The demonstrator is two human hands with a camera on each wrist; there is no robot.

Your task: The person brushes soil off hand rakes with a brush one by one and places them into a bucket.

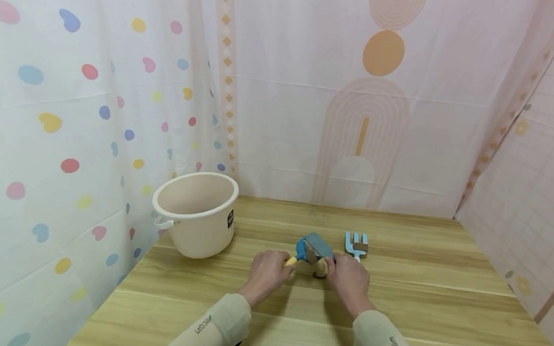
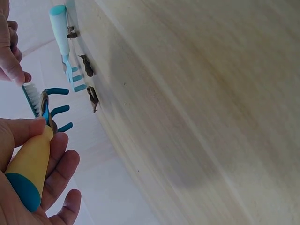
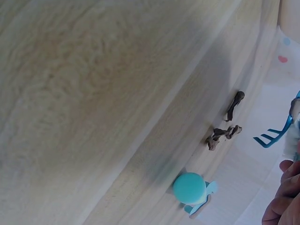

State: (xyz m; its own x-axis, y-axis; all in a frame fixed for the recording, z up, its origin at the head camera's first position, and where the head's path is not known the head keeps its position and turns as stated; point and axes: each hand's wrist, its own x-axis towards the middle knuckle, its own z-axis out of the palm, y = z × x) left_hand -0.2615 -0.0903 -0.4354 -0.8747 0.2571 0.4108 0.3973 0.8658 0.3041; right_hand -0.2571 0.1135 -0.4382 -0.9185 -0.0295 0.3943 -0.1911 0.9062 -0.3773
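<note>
My left hand (image 1: 267,274) grips the yellow handle (image 2: 32,161) of a small garden rake, thumb on top near its neck. The rake's blue tines (image 2: 60,110) point up and away, with brown dirt at their base. My right hand (image 1: 350,281) holds a brush with a blue-grey back (image 1: 320,245). The brush's white bristles (image 2: 32,96) are against or very close to the dirty part of the rake; exact contact cannot be told. Below them, several brown clumps (image 3: 219,137) lie on the table.
A second, light blue rake (image 1: 355,245) with a brown patch lies behind my right hand. A cream bucket (image 1: 201,237) stands at the left of the wooden table (image 1: 421,303). Patterned curtains (image 1: 279,141) hang along the back and sides.
</note>
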